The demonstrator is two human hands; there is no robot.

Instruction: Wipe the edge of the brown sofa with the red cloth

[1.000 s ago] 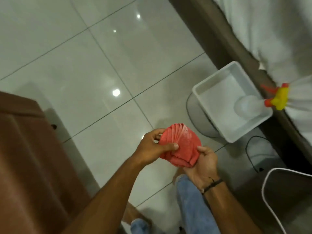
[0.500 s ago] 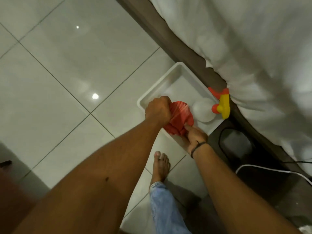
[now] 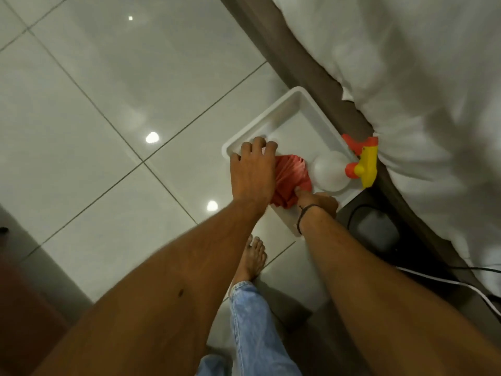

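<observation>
The red cloth [image 3: 291, 177] lies folded in the near corner of a white tray [image 3: 271, 115] on the floor. My left hand [image 3: 253, 169] rests flat on the cloth's left side, fingers spread and reaching onto the tray floor. My right hand [image 3: 315, 200] pinches the cloth's near edge; its fingers are mostly hidden behind the wrist. The brown sofa [image 3: 19, 321] shows only as a dark corner at the lower left, well away from both hands.
A white spray bottle [image 3: 329, 172] with a yellow and orange head stands in the tray right beside the cloth. A bed with white sheets [image 3: 420, 77] fills the right side. Cables [image 3: 461, 283] run on the floor below it. My bare foot [image 3: 252, 256] stands near the tray.
Both hands carried the cloth from mid-air down into the tray. My left hand has gone from a fist on the cloth to flat with spread fingers.
</observation>
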